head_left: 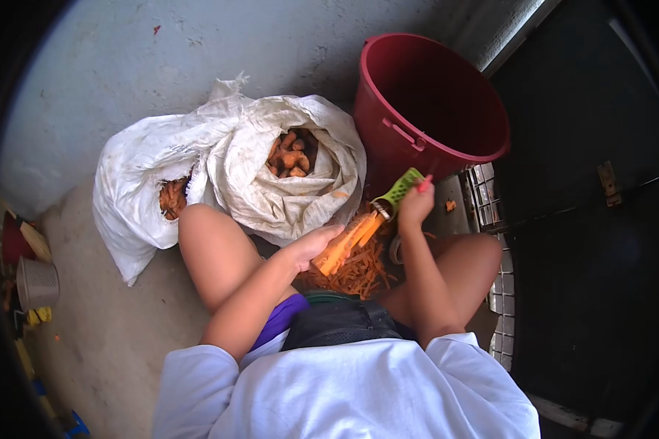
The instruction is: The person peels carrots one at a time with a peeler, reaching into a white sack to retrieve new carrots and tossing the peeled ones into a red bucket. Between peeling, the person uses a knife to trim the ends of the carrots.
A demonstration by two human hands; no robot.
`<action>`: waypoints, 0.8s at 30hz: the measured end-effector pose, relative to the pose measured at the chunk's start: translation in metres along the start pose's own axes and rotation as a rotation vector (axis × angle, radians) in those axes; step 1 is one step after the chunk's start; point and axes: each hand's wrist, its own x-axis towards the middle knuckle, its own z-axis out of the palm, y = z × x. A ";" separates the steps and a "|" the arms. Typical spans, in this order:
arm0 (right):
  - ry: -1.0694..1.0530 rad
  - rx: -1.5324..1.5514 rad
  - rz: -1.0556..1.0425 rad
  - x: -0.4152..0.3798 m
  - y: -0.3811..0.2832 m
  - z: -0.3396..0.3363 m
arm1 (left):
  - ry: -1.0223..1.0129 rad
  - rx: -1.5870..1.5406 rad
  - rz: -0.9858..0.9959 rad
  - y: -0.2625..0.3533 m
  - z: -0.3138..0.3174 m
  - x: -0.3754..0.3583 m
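My left hand (317, 246) is closed around the thick end of a carrot (338, 253), which slants up and to the right over my lap. In my right hand (417, 202) is a green peeler (403, 186) with a perforated handle, gripped between the fingers. Its blade end meets the far end of the carrot, where an orange strip hangs along the side. A heap of carrot peels (360, 272) lies below, between my legs.
Beyond my knees stands an open white sack (329, 194) of unpeeled carrots (291, 155). A second white sack (128, 194) with orange pieces leans at its left. A large red tub (381, 132) is at the back right, beside a dark panel (586, 241). A perforated container (38, 284) sits far left.
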 end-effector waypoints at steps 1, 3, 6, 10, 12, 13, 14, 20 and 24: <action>0.033 0.008 0.083 0.012 0.006 -0.001 | 0.110 -0.113 0.019 0.004 0.008 0.000; -0.070 0.251 0.061 0.005 0.007 0.003 | 0.056 -0.126 0.011 0.005 -0.005 0.007; -0.302 0.488 0.015 -0.043 -0.038 0.004 | 0.044 -0.241 0.009 0.003 -0.014 0.018; -0.480 0.372 -0.050 -0.097 -0.065 0.000 | 0.091 -0.370 0.081 0.002 -0.009 0.020; -0.430 0.270 -0.084 -0.093 -0.060 0.002 | 0.072 -0.364 0.126 -0.005 -0.013 0.024; -0.406 0.218 -0.103 -0.089 -0.054 0.002 | 0.146 -0.280 0.093 -0.004 -0.012 0.025; -0.343 0.223 -0.111 -0.079 -0.039 0.009 | 0.094 -0.197 0.064 -0.003 -0.010 0.023; 0.031 0.187 0.262 0.013 0.002 -0.007 | -0.144 0.023 0.040 0.005 0.004 -0.004; -0.235 0.507 0.087 -0.034 -0.035 0.004 | -0.065 -0.210 -0.013 0.002 -0.011 0.016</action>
